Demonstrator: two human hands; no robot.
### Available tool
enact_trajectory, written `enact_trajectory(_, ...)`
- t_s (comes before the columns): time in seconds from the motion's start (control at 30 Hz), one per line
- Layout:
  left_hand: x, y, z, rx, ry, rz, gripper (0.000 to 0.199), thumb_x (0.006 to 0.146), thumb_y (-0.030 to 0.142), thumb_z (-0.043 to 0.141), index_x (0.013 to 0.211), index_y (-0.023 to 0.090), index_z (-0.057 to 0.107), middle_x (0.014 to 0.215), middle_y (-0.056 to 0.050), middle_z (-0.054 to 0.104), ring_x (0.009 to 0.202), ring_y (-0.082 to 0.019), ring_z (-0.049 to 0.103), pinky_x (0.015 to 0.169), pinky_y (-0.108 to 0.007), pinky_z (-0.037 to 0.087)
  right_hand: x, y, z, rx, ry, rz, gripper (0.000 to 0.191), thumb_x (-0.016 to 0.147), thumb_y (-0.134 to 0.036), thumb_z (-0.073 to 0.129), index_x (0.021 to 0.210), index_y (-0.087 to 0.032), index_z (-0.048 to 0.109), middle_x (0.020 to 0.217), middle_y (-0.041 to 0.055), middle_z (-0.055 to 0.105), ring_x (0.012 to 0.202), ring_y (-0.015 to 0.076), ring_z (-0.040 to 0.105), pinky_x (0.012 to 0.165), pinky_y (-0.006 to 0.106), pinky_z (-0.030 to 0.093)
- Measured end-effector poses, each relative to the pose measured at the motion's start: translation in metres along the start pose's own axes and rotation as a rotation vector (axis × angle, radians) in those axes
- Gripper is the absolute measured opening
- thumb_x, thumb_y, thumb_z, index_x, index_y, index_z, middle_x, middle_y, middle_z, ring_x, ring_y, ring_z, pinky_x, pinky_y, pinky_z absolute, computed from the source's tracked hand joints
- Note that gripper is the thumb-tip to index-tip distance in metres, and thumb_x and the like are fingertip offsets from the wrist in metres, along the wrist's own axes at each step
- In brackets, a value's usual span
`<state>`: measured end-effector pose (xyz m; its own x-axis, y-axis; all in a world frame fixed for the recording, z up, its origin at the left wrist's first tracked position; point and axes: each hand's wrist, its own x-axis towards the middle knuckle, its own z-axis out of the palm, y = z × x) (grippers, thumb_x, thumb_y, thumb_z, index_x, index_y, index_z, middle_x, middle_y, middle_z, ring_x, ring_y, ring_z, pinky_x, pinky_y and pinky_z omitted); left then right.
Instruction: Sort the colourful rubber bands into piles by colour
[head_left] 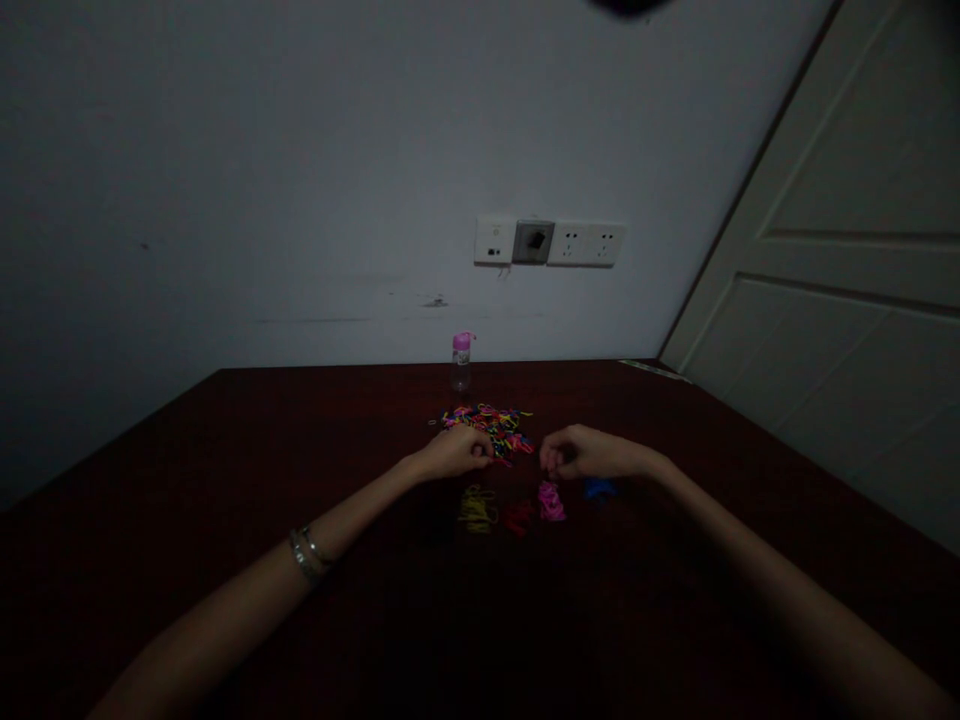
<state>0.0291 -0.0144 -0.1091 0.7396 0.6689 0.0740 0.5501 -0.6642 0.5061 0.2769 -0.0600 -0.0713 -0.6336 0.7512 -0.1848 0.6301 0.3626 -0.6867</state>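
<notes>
A mixed heap of colourful rubber bands [487,418] lies on the dark table. At its near left edge my left hand [454,452] is closed, thumb and fingers pinched. A reddish band [502,462] shows at its fingertips; whether it is held I cannot tell. My right hand [583,453] is closed with curled fingers, just above the pink bands [550,502]; anything inside it is hidden. Nearer to me lie yellow bands [478,509] on the left and dim red bands [518,517] beside them. Blue bands [598,488] rest under my right wrist.
Behind the heap stands a clear bottle [460,370] with a pink lid. The dark red-brown table [322,420] meets a pale wall with sockets [585,244]. A panelled white door [840,300] rises along the right side. The light is dim.
</notes>
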Motion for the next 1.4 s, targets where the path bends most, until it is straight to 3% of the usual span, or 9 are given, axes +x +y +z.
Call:
enact_trajectory(0.2, -0.006, 0.021, -0.011, -0.109, -0.03, 0.064, 0.018, 0.074, 0.026, 0.056, 0.08, 0.013, 0.067, 0.06, 0.001, 0.055, 0.053, -0.007, 0.043, 0.048, -0.017, 0.029, 0.013, 0.006, 0.009, -0.052, 0.188, -0.011, 0.021, 0.067, -0.013, 0.047, 0.083, -0.012, 0.061, 0.074, 0.0034, 0.062, 0.063, 0.0112, 0.054, 0.057, 0.021, 0.041)
enact_trajectory(0.4, -0.01, 0.041, 0.008, -0.171, -0.215, 0.172, 0.015, 0.073, 0.025, 0.059, 0.082, 0.015, 0.067, 0.064, 0.001, 0.059, 0.055, -0.006, 0.049, 0.051, -0.016, 0.032, 0.029, 0.0, 0.02, -0.218, 0.157, -0.046, 0.02, 0.068, -0.013, 0.048, 0.082, -0.015, 0.062, 0.072, 0.0006, 0.061, 0.06, 0.01, 0.051, 0.054, 0.019, 0.035)
enact_trajectory(0.5, -0.01, 0.044, 0.01, -0.204, -0.259, 0.209, 0.015, 0.073, 0.024, 0.059, 0.083, 0.016, 0.067, 0.068, 0.001, 0.061, 0.058, -0.006, 0.05, 0.053, -0.016, 0.033, 0.035, -0.008, 0.024, -0.352, 0.175, -0.026, 0.016, 0.07, -0.017, 0.051, 0.08, -0.018, 0.063, 0.071, 0.0, 0.061, 0.06, 0.0098, 0.05, 0.053, 0.019, 0.032)
enact_trajectory(0.6, -0.009, 0.037, -0.002, -0.264, -0.185, 0.101, 0.019, 0.074, 0.029, 0.058, 0.082, 0.014, 0.067, 0.061, 0.002, 0.057, 0.053, -0.006, 0.045, 0.05, -0.017, 0.031, 0.039, -0.015, 0.027, -0.453, 0.189, 0.013, 0.012, 0.072, -0.024, 0.054, 0.078, -0.02, 0.063, 0.071, -0.0001, 0.061, 0.059, 0.0101, 0.049, 0.051, 0.02, 0.027)
enact_trajectory(0.77, -0.007, 0.006, -0.029, -0.335, 0.055, -0.049, 0.026, 0.072, 0.033, 0.057, 0.078, 0.011, 0.068, 0.057, 0.001, 0.055, 0.05, -0.007, 0.041, 0.048, -0.019, 0.028, 0.044, -0.018, 0.031, -0.517, 0.192, 0.035, 0.011, 0.074, -0.021, 0.051, 0.076, -0.02, 0.062, 0.071, 0.0008, 0.061, 0.06, 0.0104, 0.05, 0.05, 0.021, 0.025)
enact_trajectory(0.93, -0.008, -0.025, -0.045, -0.375, 0.148, -0.17, 0.026, 0.069, 0.034, 0.056, 0.073, 0.011, 0.069, 0.059, -0.003, 0.059, 0.051, -0.008, 0.043, 0.048, -0.02, 0.031, 0.046, -0.016, 0.032, -0.563, 0.187, 0.041, 0.008, 0.073, -0.019, 0.051, 0.072, -0.018, 0.059, 0.068, 0.002, 0.059, 0.062, 0.0115, 0.05, 0.051, 0.022, 0.025)
enact_trajectory(1.03, -0.009, -0.032, -0.046, -0.374, 0.156, -0.195, 0.026, 0.068, 0.033, 0.056, 0.073, 0.01, 0.069, 0.06, -0.004, 0.06, 0.051, -0.008, 0.044, 0.049, -0.021, 0.032, 0.041, -0.013, 0.026, -0.505, 0.177, 0.014, 0.007, 0.072, -0.018, 0.05, 0.07, -0.018, 0.058, 0.066, 0.0005, 0.057, 0.058, 0.0105, 0.048, 0.051, 0.022, 0.026)
enact_trajectory(1.17, -0.008, -0.026, -0.038, -0.365, 0.101, -0.154, 0.024, 0.067, 0.029, 0.056, 0.075, 0.01, 0.068, 0.058, -0.002, 0.057, 0.051, -0.008, 0.043, 0.05, -0.021, 0.031, 0.023, -0.007, 0.007, -0.302, 0.122, -0.036, 0.01, 0.07, -0.017, 0.048, 0.07, -0.016, 0.058, 0.062, -0.0011, 0.055, 0.054, 0.0087, 0.045, 0.05, 0.02, 0.03)
enact_trajectory(1.4, -0.004, -0.009, -0.018, -0.11, 0.035, -0.008, 0.022, 0.07, 0.027, 0.058, 0.085, 0.014, 0.067, 0.06, 0.002, 0.055, 0.053, -0.008, 0.044, 0.051, -0.018, 0.03, 0.002, 0.006, -0.006, -0.183, -0.046, 0.001, 0.015, 0.065, -0.015, 0.051, 0.074, -0.014, 0.062, 0.068, 0.0009, 0.06, 0.059, 0.0106, 0.052, 0.056, 0.021, 0.038)
